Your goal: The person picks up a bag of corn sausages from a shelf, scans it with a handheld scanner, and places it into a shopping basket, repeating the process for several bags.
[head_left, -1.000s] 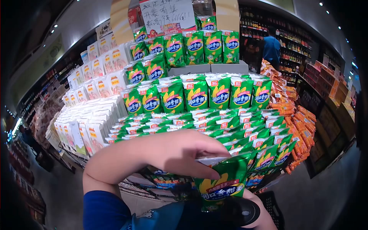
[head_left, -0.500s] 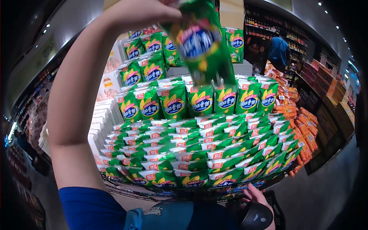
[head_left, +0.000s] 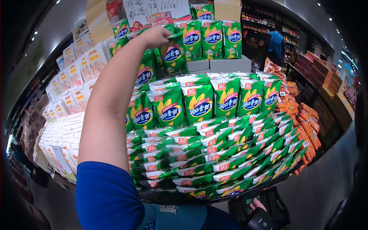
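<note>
My left hand (head_left: 156, 37) reaches up across the display, closed on the top edge of a green snack bag (head_left: 174, 55) with a blue label. That bag hangs upright at the upper tier, in front of similar green bags (head_left: 145, 73). To its right stand several more green bags (head_left: 212, 38) on grey boxes (head_left: 230, 64). Low at the right, my right hand (head_left: 257, 204) shows only curled fingers, partly hidden behind a black device (head_left: 260, 220) on the wrist. It is beside a black basket (head_left: 276, 205); what it grips cannot be made out.
Rows of green bags (head_left: 199, 105) fill the tiered display in front of me. White packs (head_left: 65, 130) are stacked at the left, orange packs (head_left: 303, 122) at the right. A handwritten sign (head_left: 153, 11) stands behind. A person in blue (head_left: 276, 43) is farther back.
My left hand has carried the green bag leftward and away from me to the upper tier. The view has shifted, showing more white packs and the sign. My right hand sits lower.
</note>
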Demonstrator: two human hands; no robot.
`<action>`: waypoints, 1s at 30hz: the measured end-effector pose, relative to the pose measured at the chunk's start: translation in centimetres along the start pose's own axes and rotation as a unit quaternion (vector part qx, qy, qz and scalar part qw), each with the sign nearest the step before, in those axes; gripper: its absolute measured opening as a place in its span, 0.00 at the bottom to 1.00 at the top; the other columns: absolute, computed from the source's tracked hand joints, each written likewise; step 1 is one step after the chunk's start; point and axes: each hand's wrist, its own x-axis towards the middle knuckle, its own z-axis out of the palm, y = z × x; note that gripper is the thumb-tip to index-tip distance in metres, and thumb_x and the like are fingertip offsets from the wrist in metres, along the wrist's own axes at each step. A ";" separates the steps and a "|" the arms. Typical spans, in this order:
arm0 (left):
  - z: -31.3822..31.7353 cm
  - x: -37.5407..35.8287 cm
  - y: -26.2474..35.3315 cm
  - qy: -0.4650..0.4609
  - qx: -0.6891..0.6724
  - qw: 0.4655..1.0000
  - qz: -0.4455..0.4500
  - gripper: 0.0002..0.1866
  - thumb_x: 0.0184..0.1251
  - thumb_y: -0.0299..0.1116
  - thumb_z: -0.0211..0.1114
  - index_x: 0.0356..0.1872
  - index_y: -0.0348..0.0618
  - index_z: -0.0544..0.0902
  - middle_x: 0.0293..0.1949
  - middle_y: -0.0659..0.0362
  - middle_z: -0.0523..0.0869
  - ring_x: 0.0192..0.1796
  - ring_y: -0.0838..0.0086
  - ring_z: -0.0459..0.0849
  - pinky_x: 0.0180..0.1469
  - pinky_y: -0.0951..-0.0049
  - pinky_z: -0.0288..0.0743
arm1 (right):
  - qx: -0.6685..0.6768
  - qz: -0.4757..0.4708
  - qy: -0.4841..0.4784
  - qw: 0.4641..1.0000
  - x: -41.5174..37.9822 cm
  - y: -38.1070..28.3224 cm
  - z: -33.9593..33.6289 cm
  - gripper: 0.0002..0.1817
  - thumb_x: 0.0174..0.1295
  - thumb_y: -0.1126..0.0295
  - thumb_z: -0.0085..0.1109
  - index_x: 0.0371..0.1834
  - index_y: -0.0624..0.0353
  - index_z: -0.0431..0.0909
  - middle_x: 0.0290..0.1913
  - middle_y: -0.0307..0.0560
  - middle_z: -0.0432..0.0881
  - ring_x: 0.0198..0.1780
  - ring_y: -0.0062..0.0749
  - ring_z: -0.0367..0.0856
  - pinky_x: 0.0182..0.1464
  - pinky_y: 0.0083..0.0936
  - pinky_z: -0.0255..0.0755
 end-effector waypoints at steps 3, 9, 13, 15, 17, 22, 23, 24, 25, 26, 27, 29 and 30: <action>1.9 -0.6 -0.7 -0.004 0.005 1.000 0.016 0.08 0.54 0.28 0.64 0.35 0.39 0.83 0.21 0.57 0.78 0.27 0.74 0.75 0.33 0.69 0.70 | 0.005 0.011 0.007 1.000 0.2 0.3 0.5 0.47 0.43 0.68 0.74 0.69 0.67 0.60 0.70 0.53 0.63 0.70 0.41 0.62 0.69 0.33 0.57; 4.0 -0.1 -1.9 -0.058 0.024 0.997 0.040 0.06 0.51 0.27 0.64 0.27 0.35 0.77 0.23 0.50 0.77 0.27 0.65 0.76 0.33 0.64 0.69 | 0.014 0.031 0.023 0.999 0.3 0.4 1.1 0.47 0.42 0.71 0.73 0.69 0.67 0.61 0.70 0.52 0.63 0.70 0.38 0.63 0.67 0.30 0.59; 4.2 0.4 -2.3 -0.070 0.067 0.995 0.037 0.08 0.53 0.31 0.66 0.28 0.37 0.79 0.25 0.49 0.79 0.28 0.62 0.78 0.34 0.63 0.70 | 0.016 0.021 0.027 0.999 0.4 1.2 1.1 0.46 0.42 0.71 0.74 0.68 0.67 0.61 0.70 0.52 0.64 0.69 0.37 0.63 0.67 0.30 0.59; 4.2 0.4 -2.6 -0.066 0.053 0.996 0.041 0.09 0.55 0.34 0.67 0.30 0.38 0.81 0.25 0.49 0.80 0.29 0.61 0.78 0.34 0.62 0.71 | 0.035 0.038 0.032 0.998 0.6 1.3 1.2 0.46 0.41 0.72 0.74 0.68 0.67 0.62 0.70 0.52 0.64 0.69 0.37 0.63 0.67 0.29 0.59; 4.1 0.3 -2.8 -0.055 0.008 0.998 0.032 0.10 0.55 0.36 0.68 0.31 0.39 0.81 0.26 0.50 0.80 0.30 0.61 0.78 0.35 0.63 0.71 | 0.036 0.046 0.030 0.998 0.8 1.4 1.3 0.47 0.40 0.72 0.73 0.68 0.67 0.62 0.69 0.52 0.64 0.69 0.37 0.63 0.67 0.29 0.59; 2.6 0.0 -2.3 -0.057 0.054 0.997 0.010 0.09 0.55 0.34 0.68 0.32 0.40 0.82 0.25 0.51 0.80 0.28 0.65 0.77 0.34 0.66 0.70 | 0.026 0.045 0.022 0.998 1.4 1.6 1.2 0.47 0.40 0.74 0.72 0.69 0.67 0.61 0.69 0.52 0.65 0.69 0.36 0.64 0.67 0.29 0.59; 2.4 -0.1 -2.2 -0.065 0.062 0.996 -0.001 0.10 0.55 0.36 0.68 0.34 0.41 0.83 0.25 0.51 0.81 0.28 0.65 0.78 0.34 0.66 0.70 | 0.032 0.048 0.023 0.998 1.5 1.8 1.2 0.47 0.40 0.74 0.72 0.69 0.66 0.61 0.69 0.52 0.65 0.69 0.36 0.64 0.67 0.29 0.58; 2.8 -0.1 -2.8 -0.068 0.056 0.996 -0.005 0.11 0.55 0.36 0.68 0.34 0.41 0.83 0.26 0.52 0.81 0.29 0.64 0.78 0.35 0.66 0.71 | 0.039 0.051 0.024 0.998 1.5 2.0 1.2 0.47 0.40 0.75 0.72 0.69 0.66 0.61 0.69 0.52 0.65 0.69 0.36 0.64 0.67 0.29 0.58; 3.5 0.0 -3.7 -0.072 0.051 0.996 -0.008 0.11 0.55 0.37 0.69 0.34 0.42 0.83 0.26 0.52 0.82 0.29 0.64 0.79 0.35 0.66 0.71 | 0.045 0.054 0.025 0.997 1.4 2.2 1.2 0.47 0.40 0.76 0.72 0.69 0.66 0.60 0.69 0.51 0.65 0.68 0.36 0.64 0.67 0.29 0.58; 3.5 -0.2 -3.5 -0.074 0.045 0.996 -0.011 0.12 0.55 0.38 0.69 0.35 0.42 0.84 0.27 0.52 0.82 0.30 0.64 0.79 0.36 0.66 0.71 | 0.045 0.055 0.023 0.997 1.4 2.3 1.1 0.47 0.40 0.76 0.71 0.69 0.66 0.60 0.69 0.51 0.65 0.68 0.36 0.64 0.67 0.29 0.58; 3.4 -0.3 -3.3 -0.078 0.051 0.996 -0.017 0.12 0.54 0.39 0.69 0.34 0.42 0.84 0.27 0.53 0.82 0.30 0.64 0.80 0.36 0.66 0.71 | 0.045 0.055 0.023 0.997 1.4 2.3 1.1 0.47 0.40 0.77 0.71 0.69 0.66 0.60 0.69 0.51 0.65 0.68 0.36 0.64 0.67 0.29 0.58; 3.5 -0.7 -2.6 -0.084 0.062 0.994 -0.028 0.13 0.54 0.41 0.69 0.33 0.42 0.84 0.27 0.53 0.83 0.31 0.64 0.80 0.37 0.65 0.71 | 0.043 0.051 0.024 0.998 1.4 2.4 1.0 0.47 0.40 0.78 0.70 0.69 0.66 0.60 0.68 0.51 0.65 0.68 0.36 0.65 0.68 0.29 0.58; 3.5 -0.5 -2.6 -0.091 0.083 0.992 -0.037 0.14 0.54 0.43 0.69 0.36 0.44 0.84 0.30 0.54 0.84 0.35 0.64 0.82 0.39 0.65 0.72 | 0.041 0.047 0.023 0.998 1.4 2.4 1.0 0.47 0.40 0.78 0.70 0.69 0.66 0.60 0.68 0.51 0.65 0.68 0.36 0.65 0.68 0.29 0.58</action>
